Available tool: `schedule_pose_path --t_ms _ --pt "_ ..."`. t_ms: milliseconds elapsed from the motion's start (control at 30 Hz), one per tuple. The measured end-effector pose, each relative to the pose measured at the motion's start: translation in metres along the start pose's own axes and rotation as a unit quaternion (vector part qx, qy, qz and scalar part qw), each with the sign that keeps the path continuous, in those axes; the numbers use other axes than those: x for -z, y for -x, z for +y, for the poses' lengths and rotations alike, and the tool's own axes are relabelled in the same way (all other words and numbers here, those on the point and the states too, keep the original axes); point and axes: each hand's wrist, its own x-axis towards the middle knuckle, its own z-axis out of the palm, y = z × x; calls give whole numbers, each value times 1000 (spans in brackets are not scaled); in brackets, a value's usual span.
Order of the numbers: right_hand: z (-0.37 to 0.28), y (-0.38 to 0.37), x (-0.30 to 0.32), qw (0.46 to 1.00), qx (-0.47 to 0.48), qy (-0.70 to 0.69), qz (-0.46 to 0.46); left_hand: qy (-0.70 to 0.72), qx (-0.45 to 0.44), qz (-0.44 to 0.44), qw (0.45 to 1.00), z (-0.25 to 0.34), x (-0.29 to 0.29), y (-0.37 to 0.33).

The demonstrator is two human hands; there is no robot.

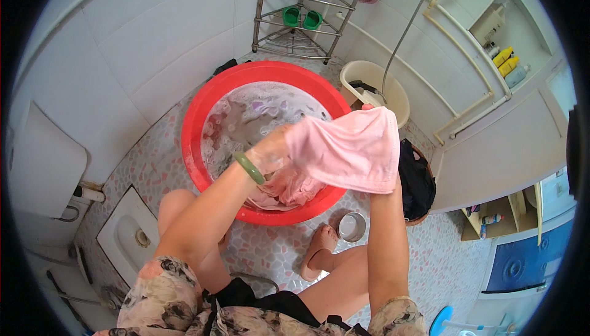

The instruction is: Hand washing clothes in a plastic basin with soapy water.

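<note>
Clearly, pink garment [350, 148] stretches between both hands.

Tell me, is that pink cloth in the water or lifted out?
Mostly lifted out: both hands hold the pink cloth spread above the red basin; its lower end hangs into the suds.

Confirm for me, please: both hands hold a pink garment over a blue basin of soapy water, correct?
Not quite: the basin is red, not blue, as the head view shows. The left hand and right hand do hold the pink garment over its soapy water.
</note>
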Motion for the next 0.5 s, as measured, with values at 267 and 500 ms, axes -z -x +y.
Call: schedule_pose_path --t_ms 267,500 --pt "5 -13 -11 998 13 35 -44 -136 119 0 984 5 -50 -3" --pt "-8 -7 -26 985 -17 162 57 -727 -256 -133 623 33 -94 -50"
